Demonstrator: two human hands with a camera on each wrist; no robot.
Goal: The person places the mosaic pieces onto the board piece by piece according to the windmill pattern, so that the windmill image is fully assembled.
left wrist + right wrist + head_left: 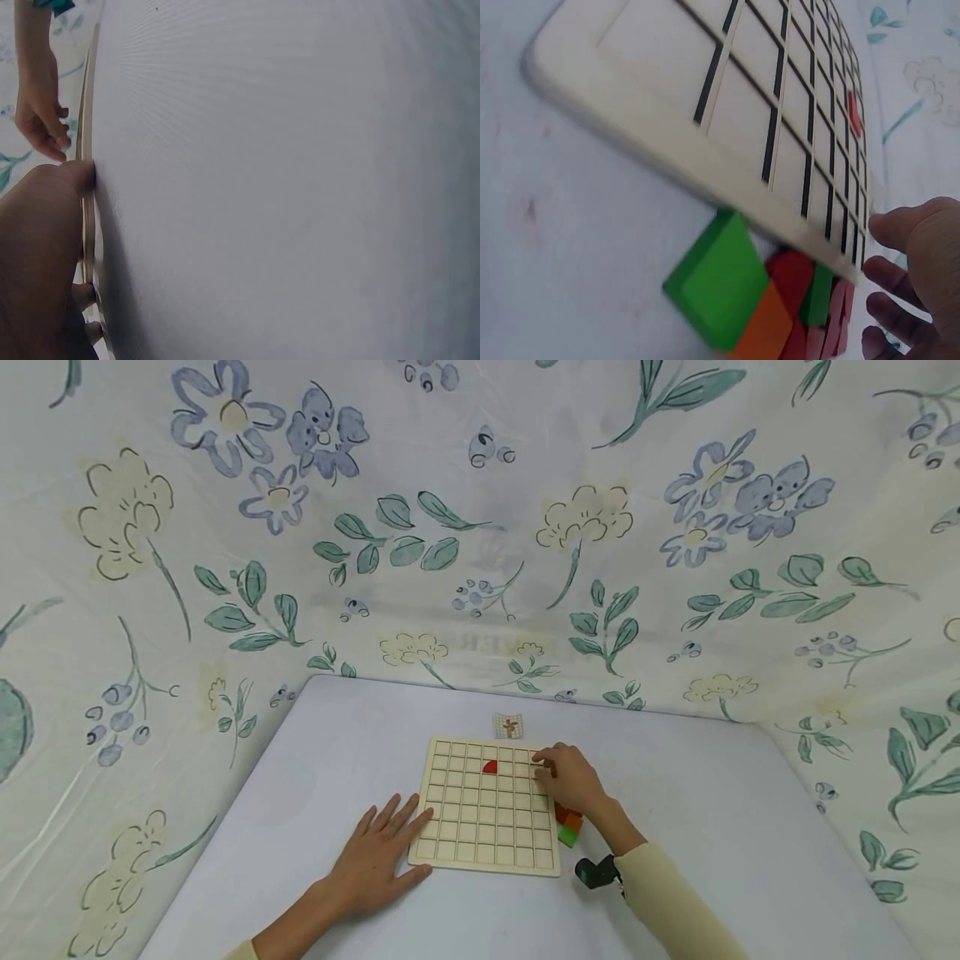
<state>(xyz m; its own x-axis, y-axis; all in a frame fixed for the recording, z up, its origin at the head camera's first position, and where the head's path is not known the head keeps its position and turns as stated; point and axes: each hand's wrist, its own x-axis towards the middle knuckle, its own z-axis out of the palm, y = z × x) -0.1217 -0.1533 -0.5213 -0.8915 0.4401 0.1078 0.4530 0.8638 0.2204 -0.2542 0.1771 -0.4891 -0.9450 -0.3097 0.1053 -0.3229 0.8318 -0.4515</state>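
Note:
A pale wooden grid board [480, 860] lies on the white table. One red quarter-round piece [490, 767] sits in a square near its far side. My left hand [375, 860] rests with spread fingers at the board's left edge, fingertips over the rim. Above the far right part of the board is my right hand [572, 779], its fingers loosely bent and nothing visible between them. In the right wrist view, the thumb [900, 226] and fingers stand apart close to the board's corner. Coloured blocks lie beside the right rim, among them a green block [724, 281] and an orange one [761, 322].
Just beyond the board's far edge lies a small card [509, 726] with a red figure on a grid. A black wrist camera [595, 872] sits at the right sleeve. Flower-patterned cloth [480, 568] rises behind the table [675, 777].

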